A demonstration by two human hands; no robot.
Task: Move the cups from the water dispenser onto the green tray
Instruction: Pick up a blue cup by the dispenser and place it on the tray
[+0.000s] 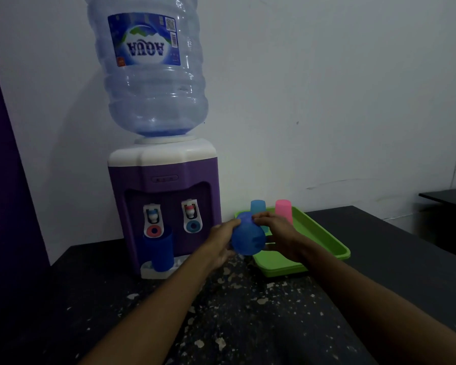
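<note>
Both arms stretched forward, hands meeting.
The left hand (223, 239) and right hand (276, 233) curl inward facing each other, fingers clasped around one blue cup (248, 237) between them.

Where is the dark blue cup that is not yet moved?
In the head view, the dark blue cup stands at the left, on the water dispenser drip tray, under its left tap.

1. The water bottle (153, 75) is cut off by the top edge.
2. The light blue cup (258, 206) at the tray's (327, 241) far edge is largely hidden behind the hands.
3. The held blue cup (248, 239) is blurred.
</note>
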